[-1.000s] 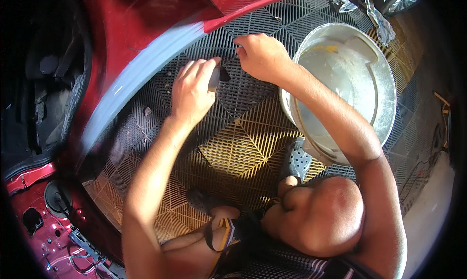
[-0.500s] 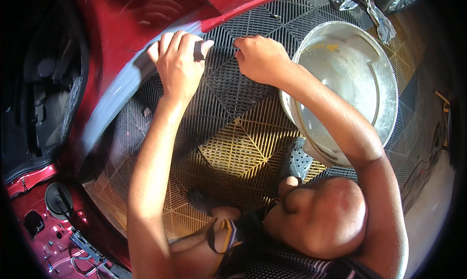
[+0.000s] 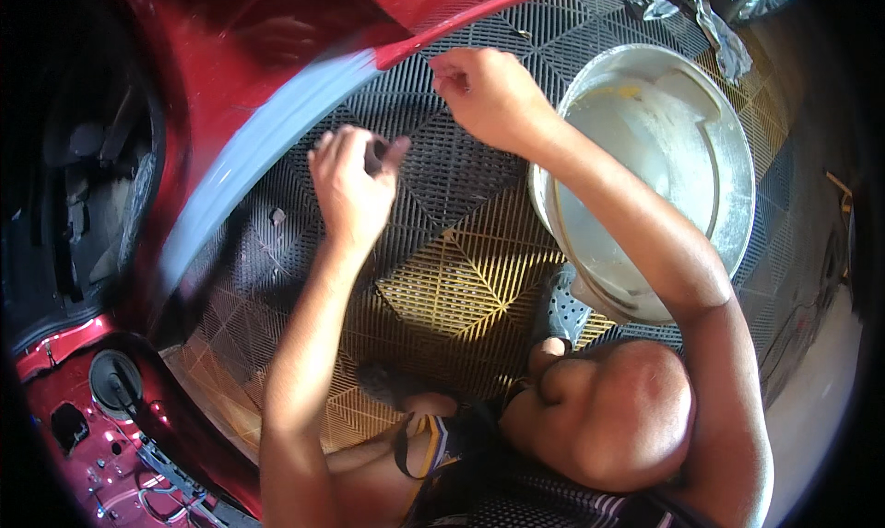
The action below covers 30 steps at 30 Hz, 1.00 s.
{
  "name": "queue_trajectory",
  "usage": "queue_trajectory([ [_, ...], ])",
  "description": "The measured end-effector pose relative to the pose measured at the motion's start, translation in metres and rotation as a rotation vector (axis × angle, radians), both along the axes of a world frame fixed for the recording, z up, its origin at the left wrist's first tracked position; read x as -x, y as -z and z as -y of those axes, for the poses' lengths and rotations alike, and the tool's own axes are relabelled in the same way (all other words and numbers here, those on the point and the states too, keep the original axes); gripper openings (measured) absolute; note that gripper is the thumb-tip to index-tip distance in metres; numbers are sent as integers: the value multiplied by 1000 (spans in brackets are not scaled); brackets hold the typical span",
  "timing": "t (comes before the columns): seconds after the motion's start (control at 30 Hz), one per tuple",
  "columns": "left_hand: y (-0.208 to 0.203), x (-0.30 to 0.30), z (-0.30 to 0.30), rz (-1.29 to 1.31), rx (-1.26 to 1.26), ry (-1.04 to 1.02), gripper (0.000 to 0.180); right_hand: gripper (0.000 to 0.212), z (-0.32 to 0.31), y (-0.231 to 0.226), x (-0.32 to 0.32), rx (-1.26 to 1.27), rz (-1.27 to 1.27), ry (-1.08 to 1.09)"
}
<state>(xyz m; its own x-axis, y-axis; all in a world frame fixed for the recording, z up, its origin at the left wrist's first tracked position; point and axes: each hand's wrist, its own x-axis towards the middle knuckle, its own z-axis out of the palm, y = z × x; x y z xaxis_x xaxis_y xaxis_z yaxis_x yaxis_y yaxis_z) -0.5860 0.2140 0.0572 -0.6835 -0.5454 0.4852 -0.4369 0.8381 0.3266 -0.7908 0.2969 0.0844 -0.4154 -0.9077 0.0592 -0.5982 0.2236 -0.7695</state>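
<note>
A red car panel (image 3: 249, 44) curves along the upper left, with a smooth grey band (image 3: 241, 164) on its curved edge. My left hand (image 3: 352, 180) is off the panel, over the floor just right of the grey band. Its thumb and fingers close on a small dark flat piece (image 3: 374, 157), mostly hidden in the grip and slightly blurred. Higher and farther right, my right hand (image 3: 498, 99) is held in the air with its fingers curled inward. Whatever its fingers may hold cannot be made out.
A large round metal basin (image 3: 664, 169) holding cloudy liquid stands right of my right forearm. Slatted black and yellow floor tiles (image 3: 461, 284) lie beneath. Crumpled silvery sheeting (image 3: 719, 40) lies at the upper right. An opened red door frame (image 3: 92, 454) with wiring is at lower left.
My left hand has come off the grey band, moving down and slightly right with the dark piece. My right hand has risen slightly, turning a little.
</note>
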Motion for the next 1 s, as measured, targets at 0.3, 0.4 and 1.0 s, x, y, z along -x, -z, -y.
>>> queue_trajectory([
  [0.3, 66, -66, -77, 0, -282, 15, 30, 26, 37, -3, -1, 121, 1075, 352],
  [0.4, 71, -81, -82, -3, -282, -23, 31, 10, 51, 12, -10, 267, 1389, 497],
  [1.0, 112, -111, -96, 43, -458, -35, 36, 5, 46, 20, -20, 425, 1348, 505],
])
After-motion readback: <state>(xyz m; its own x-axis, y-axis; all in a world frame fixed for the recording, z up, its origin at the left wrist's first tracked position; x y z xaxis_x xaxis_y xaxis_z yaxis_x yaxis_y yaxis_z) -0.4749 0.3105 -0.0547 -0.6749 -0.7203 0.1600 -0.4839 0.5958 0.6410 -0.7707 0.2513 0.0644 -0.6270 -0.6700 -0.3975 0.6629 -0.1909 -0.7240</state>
